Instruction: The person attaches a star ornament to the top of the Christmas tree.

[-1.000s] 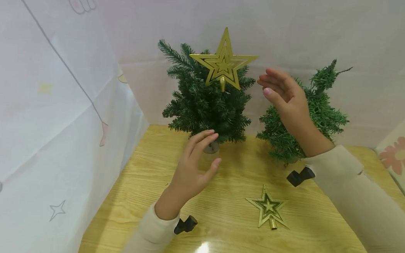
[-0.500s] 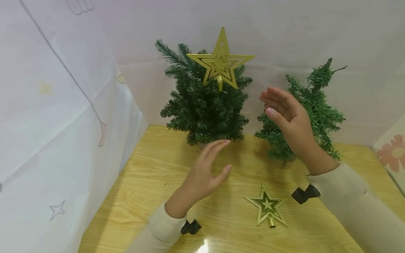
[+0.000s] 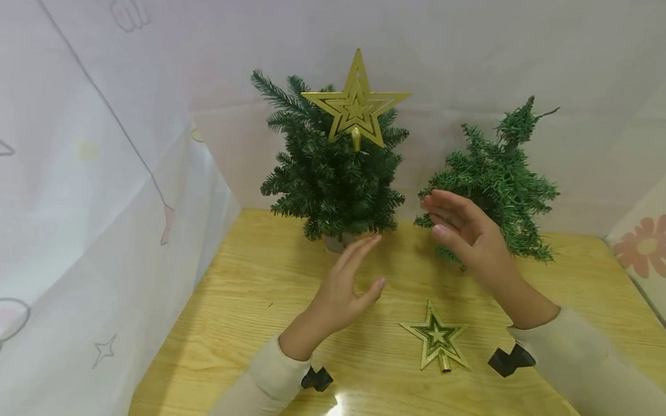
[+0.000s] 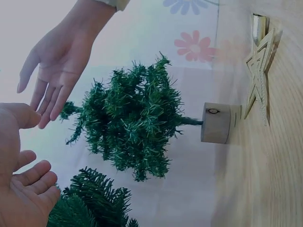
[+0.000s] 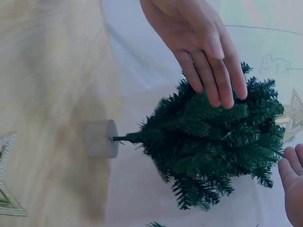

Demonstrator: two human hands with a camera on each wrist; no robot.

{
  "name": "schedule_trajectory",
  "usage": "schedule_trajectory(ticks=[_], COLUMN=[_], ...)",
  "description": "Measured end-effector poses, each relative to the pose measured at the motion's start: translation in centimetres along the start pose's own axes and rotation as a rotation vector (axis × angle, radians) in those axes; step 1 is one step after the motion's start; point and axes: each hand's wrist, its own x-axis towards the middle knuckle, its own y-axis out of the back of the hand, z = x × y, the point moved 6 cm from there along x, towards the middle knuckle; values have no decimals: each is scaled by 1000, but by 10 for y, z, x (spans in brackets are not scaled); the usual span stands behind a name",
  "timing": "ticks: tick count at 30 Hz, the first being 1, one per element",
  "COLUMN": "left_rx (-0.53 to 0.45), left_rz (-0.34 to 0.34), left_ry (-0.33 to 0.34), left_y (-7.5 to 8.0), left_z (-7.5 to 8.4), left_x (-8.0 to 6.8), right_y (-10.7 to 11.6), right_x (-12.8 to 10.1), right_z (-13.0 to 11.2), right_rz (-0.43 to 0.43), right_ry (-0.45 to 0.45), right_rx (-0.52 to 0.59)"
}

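A gold star topper (image 3: 356, 104) stands upright at the top of the dark green mini Christmas tree (image 3: 335, 176) at the back left. My left hand (image 3: 341, 297), fingers spread and holding nothing, hovers over the table in front of that tree. Level with the lighter green mini tree (image 3: 501, 180) on the right, my right hand (image 3: 471, 242) is also empty, its fingers loosely extended and hiding part of the branches. A second gold star (image 3: 438, 336) lies flat on the table between my forearms. Both palms face inward, as the wrist views show.
The wooden table (image 3: 234, 329) backs onto a pale cloth wall (image 3: 452, 43) with printed drawings. Each tree has a round wooden base; the right tree's base (image 4: 216, 123) shows in the left wrist view. Black wrist devices (image 3: 511, 359) sit at both cuffs.
My right hand has come down from beside the topper to in front of the right tree. My left hand has shifted right and slightly lower. The trees and stars stay in place.
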Motion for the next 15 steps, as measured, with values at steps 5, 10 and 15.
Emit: schedule_trajectory(ticks=[5, 10, 15], left_rx=[-24, -59, -84], left_rz=[-18, -28, -51], left_ry=[36, 55, 73], left_y=[-6, -12, -18], left_z=[-2, -3, -2], left_x=[-1, -1, 0], right_y=[1, 3, 7], right_x=[-20, -41, -61], right_z=[5, 13, 31], right_rz=[-1, -3, -26], right_ry=[-31, -105, -161], right_rx=[5, -11, -26])
